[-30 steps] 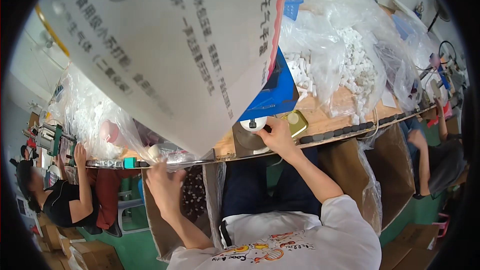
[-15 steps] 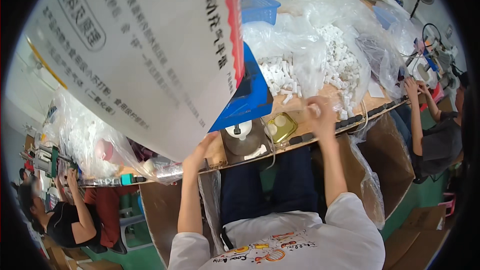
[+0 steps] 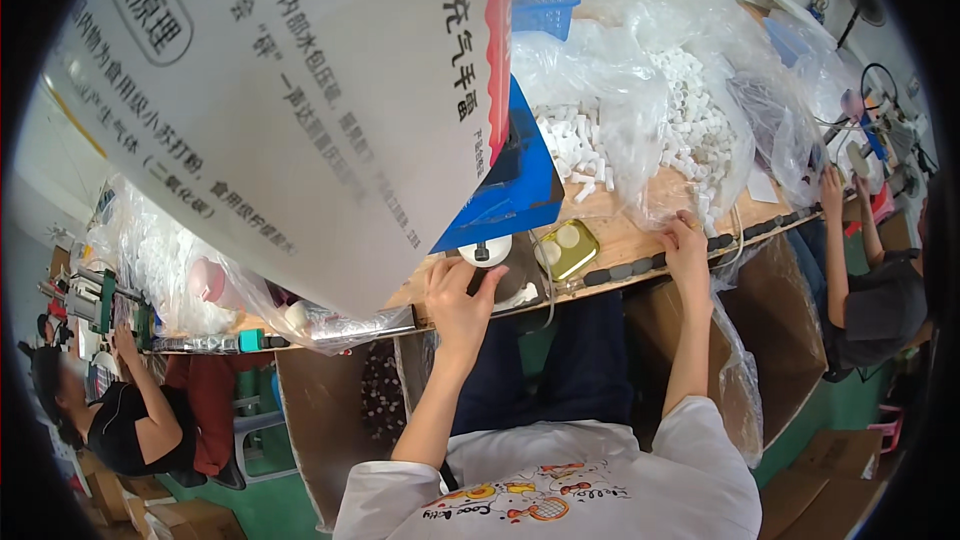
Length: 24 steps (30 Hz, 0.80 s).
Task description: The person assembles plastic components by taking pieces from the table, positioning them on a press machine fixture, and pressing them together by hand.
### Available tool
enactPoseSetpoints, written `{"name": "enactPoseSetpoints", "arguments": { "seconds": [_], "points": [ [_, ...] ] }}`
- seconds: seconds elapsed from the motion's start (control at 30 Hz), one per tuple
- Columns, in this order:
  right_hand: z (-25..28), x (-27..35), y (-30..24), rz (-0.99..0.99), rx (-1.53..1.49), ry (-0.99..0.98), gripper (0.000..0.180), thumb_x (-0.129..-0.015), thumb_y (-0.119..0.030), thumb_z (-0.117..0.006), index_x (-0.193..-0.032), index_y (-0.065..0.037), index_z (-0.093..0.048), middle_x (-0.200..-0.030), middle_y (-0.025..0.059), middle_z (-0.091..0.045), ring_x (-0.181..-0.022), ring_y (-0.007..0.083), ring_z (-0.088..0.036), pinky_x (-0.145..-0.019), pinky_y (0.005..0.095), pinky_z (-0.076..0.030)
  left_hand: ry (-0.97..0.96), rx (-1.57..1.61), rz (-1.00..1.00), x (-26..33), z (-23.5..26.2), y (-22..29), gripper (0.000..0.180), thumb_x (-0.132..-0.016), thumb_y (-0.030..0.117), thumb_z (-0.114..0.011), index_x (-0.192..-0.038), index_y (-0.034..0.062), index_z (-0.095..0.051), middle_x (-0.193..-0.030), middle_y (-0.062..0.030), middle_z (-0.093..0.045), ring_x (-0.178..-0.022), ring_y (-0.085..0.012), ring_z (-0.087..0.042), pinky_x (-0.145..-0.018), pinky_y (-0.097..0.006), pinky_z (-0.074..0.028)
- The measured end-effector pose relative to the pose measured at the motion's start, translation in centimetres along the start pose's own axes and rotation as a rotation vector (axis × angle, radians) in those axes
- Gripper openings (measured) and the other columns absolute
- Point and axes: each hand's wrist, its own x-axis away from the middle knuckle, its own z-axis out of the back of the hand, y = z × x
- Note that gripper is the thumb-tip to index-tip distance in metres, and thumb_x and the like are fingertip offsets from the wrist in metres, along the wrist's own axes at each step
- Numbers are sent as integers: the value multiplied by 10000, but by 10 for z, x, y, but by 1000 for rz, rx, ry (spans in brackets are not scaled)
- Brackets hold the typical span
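A blue bench machine [image 3: 525, 190] stands before me, with a white round part [image 3: 487, 251] low on its near side. Just below that part is my left hand [image 3: 458, 308], its thumb stretched away from the curled fingers; no held thing shows. Over the table's front edge, to the right, my right hand [image 3: 688, 252] has its fingertips pinched together beside a clear plastic bag [image 3: 640, 175]; whatever they hold is too small to make out. Small white plastic pieces [image 3: 690, 125] lie heaped in and around the bag. Between my hands sits a yellow-green tray [image 3: 583, 261] with white round pieces.
A large white printed sheet with a red edge [image 3: 290, 110] blocks the upper left. Behind the machine is a blue basket [image 3: 543, 5]. Dark padding [image 3: 630, 268] lines the table edge, and a cardboard box [image 3: 770, 330] stands below. People work at left [image 3: 140, 430] and right [image 3: 870, 290].
My left hand has moved right, from beside the sheet's lower edge to the white round part. My right hand, blurred before, has shifted right and slightly toward me, to the bag's edge.
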Motion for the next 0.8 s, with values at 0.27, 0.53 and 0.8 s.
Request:
{"name": "enactPoseSetpoints", "arguments": {
  "seconds": [0.27, 0.53, 0.8],
  "points": [
    [-4, -7, -71, -177, -258, -20, 94, -853, 43, -637, -942, 14, -636, -807, 156, -637, -701, 282, -641, -659, 362, -484, -456, 290, 193, -21, 11, -33, 286, -797, 117, -805, -1047, -9, -743, -1006, -161, -720, -867, -327, -677, -783, -393, -513],
    [-41, 4, -87, 6, -587, -163, 166, -875, 41, -636, -1025, -15, -680, -964, 106, -667, -858, 223, -676, -751, 329, -530, -119, 150, 19, -10, 3, -10, 291, -782, 184, -836, -1000, 11, -752, -970, -157, -734, -851, -324, -700, -741, -387, -532],
    [-66, 1, -124, 417, -162, -51, 77, -782, 9, -712, -854, -16, -722, -993, 128, -673, -892, 323, -662, -794, 405, -534, -91, -4, -84, -13, 5, -8, 267, -764, 186, -843, -966, 28, -768, -944, -134, -736, -866, -325, -677, -768, -425, -503]
  ]
}}
